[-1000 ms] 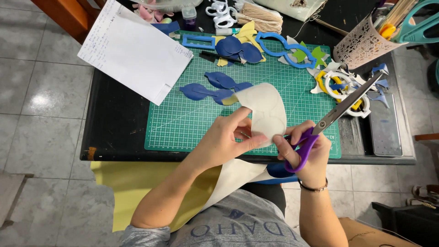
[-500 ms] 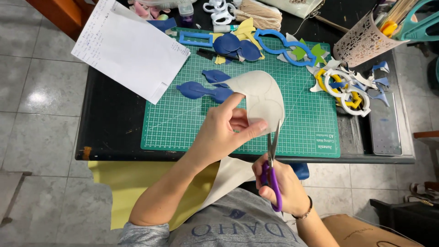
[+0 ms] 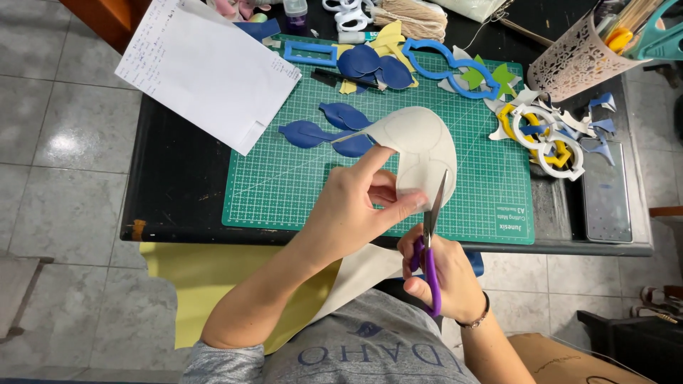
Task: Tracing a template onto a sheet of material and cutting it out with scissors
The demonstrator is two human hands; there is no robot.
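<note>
Near the table's front edge (image 3: 284,236), the left hand (image 3: 356,206) pinches a cream foam sheet (image 3: 420,142) while the right hand (image 3: 445,274), gripping purple scissors (image 3: 430,242), cuts its outline; turning the sheet seems due next.

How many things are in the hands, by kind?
Scissors, in the right hand: 1
White sheet, in the left hand: 1
Total: 2

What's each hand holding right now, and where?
Left hand pinches the cream sheet at its lower edge; right hand grips the scissors by the purple handles.
</note>
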